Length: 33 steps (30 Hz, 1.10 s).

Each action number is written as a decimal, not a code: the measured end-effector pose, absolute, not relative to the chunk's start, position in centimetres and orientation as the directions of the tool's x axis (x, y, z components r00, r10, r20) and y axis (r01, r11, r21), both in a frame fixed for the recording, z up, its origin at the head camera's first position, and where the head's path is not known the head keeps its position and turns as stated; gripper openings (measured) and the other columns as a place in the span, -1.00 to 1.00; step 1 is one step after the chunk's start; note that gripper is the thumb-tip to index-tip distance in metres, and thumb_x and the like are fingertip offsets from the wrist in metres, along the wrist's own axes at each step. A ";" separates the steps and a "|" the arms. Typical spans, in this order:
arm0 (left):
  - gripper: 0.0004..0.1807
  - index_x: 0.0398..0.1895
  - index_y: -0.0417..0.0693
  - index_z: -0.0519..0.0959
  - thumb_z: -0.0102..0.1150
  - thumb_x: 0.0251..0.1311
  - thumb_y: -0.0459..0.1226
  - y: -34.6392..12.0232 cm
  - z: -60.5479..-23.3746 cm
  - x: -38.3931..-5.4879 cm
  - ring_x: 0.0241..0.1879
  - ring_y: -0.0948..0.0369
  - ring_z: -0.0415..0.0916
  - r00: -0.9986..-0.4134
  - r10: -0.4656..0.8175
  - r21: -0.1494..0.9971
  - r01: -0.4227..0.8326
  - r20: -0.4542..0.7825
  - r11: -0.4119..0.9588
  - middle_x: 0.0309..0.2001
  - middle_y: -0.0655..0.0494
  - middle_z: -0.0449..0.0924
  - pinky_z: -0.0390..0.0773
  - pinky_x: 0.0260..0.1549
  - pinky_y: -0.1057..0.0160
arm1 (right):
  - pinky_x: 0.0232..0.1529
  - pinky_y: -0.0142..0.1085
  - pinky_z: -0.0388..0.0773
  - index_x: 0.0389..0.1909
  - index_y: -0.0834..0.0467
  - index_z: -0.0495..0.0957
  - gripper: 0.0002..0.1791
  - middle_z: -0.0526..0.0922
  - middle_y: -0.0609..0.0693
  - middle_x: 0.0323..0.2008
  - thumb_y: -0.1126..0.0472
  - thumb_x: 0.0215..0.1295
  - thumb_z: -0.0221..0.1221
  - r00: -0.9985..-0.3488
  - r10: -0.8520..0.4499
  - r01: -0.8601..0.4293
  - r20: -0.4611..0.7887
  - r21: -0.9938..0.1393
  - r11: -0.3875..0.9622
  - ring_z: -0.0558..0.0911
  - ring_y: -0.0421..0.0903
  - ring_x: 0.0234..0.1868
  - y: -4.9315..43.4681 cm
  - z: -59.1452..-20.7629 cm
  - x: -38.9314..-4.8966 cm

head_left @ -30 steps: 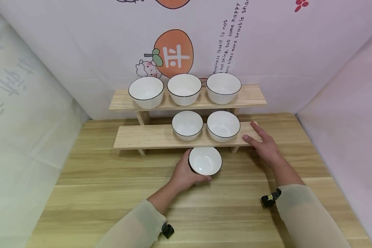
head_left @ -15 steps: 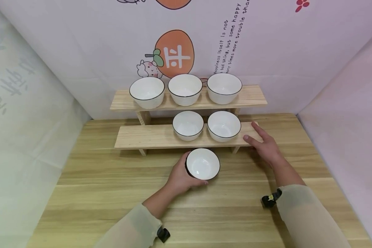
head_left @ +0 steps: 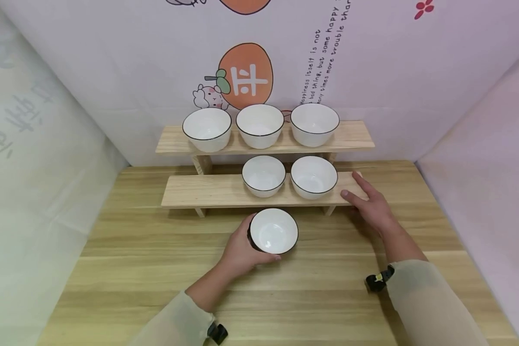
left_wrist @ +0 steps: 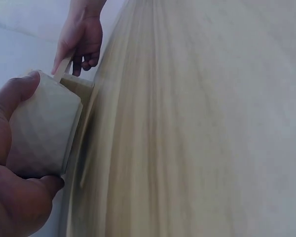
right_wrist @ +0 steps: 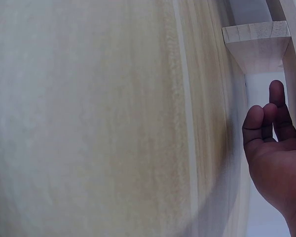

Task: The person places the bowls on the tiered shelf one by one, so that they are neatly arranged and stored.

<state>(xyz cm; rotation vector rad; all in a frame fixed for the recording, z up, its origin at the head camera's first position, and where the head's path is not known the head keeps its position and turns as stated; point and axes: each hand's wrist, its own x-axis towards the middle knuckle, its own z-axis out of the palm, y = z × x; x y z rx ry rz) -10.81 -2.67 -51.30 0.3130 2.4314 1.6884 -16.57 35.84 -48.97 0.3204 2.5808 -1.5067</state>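
In the head view my left hand [head_left: 239, 253] holds a white bowl [head_left: 274, 230] with a dark rim by its left side, mouth up, in front of the lower shelf. The left wrist view shows faceted texture on this bowl [left_wrist: 44, 126], between thumb and fingers. My right hand [head_left: 374, 209] grips the right end of the lower shelf board [head_left: 203, 190], thumb and index finger on top. Other fingers of the right hand [right_wrist: 278, 158] curl beneath the board in the right wrist view. On that board stand two white bowls, one central [head_left: 264, 175] and one further right [head_left: 314, 176].
Three larger white bowls, left [head_left: 206, 129], middle [head_left: 260, 125] and right [head_left: 315, 124], stand on the upper shelf board [head_left: 354, 134]. The two-tier wooden rack rests on a wood-grain table [head_left: 320, 302], against a printed white backdrop [head_left: 380, 62]. White sheets flank both sides.
My left hand has moved the bowl left and slightly toward me, away from the lower shelf's front edge. The right hand has stayed on the board's end.
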 end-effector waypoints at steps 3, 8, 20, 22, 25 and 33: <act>0.30 0.49 0.17 0.34 0.86 -0.53 -0.06 -3.5 -50.9 -10.7 0.25 0.12 0.49 -0.967 0.253 0.940 0.062 -0.027 0.336 0.28 0.18 0.53 0.44 0.31 -0.03 | 0.51 0.29 0.10 0.66 -0.43 -0.14 0.05 -0.17 0.14 0.67 -0.48 0.28 0.21 -0.970 0.113 0.242 -0.214 -0.843 0.480 -0.02 0.29 0.61 35.8 -49.0 -16.5; 0.31 0.50 0.18 0.33 0.87 -0.53 -0.07 -5.0 -49.9 -10.8 0.28 0.13 0.47 -0.973 0.227 0.943 0.040 -0.038 0.329 0.29 0.16 0.53 0.42 0.33 -0.01 | 0.52 0.28 0.06 0.66 -0.41 -0.14 0.05 -0.17 0.14 0.67 -0.45 0.29 0.22 -0.969 0.114 0.245 -0.217 -0.850 0.467 -0.04 0.28 0.61 35.9 -49.2 -16.7; 0.26 0.49 0.18 0.34 0.86 -0.45 -0.09 -8.1 -47.6 -11.1 0.31 0.12 0.46 -0.981 0.194 0.940 0.057 -0.010 0.335 0.32 0.14 0.51 0.43 0.34 -0.01 | 0.52 0.28 0.07 0.65 -0.43 -0.13 0.04 -0.17 0.16 0.67 -0.46 0.28 0.22 -0.967 0.120 0.255 -0.225 -0.850 0.461 -0.02 0.30 0.61 36.0 -49.1 -16.7; 0.26 0.50 0.18 0.34 0.86 -0.45 -0.08 -8.5 -47.4 -11.2 0.32 0.11 0.45 -0.981 0.194 0.940 0.063 -0.004 0.337 0.33 0.14 0.49 0.44 0.34 0.00 | 0.51 0.28 0.09 0.65 -0.43 -0.13 0.05 -0.17 0.17 0.67 -0.47 0.27 0.22 -0.967 0.120 0.255 -0.226 -0.850 0.462 -0.01 0.30 0.60 36.0 -49.2 -16.8; 0.27 0.50 0.17 0.34 0.86 -0.45 -0.08 -9.1 -46.9 -11.4 0.32 0.11 0.46 -0.981 0.193 0.944 0.061 -0.003 0.325 0.35 0.13 0.47 0.46 0.33 0.02 | 0.51 0.29 0.10 0.66 -0.42 -0.14 0.06 -0.18 0.17 0.67 -0.48 0.27 0.21 -0.967 0.112 0.254 -0.228 -0.849 0.464 -0.02 0.31 0.61 35.9 -49.1 -16.7; 0.27 0.52 0.12 0.33 0.85 -0.43 -0.10 -10.6 -45.5 -12.0 0.30 0.10 0.48 -0.989 0.146 0.948 0.045 -0.001 0.314 0.37 0.09 0.44 0.50 0.30 0.10 | 0.47 0.27 0.21 0.65 -0.43 -0.14 0.07 -0.15 0.15 0.67 -0.49 0.24 0.23 -0.968 0.111 0.250 -0.224 -0.856 0.452 0.05 0.29 0.59 35.9 -49.3 -16.7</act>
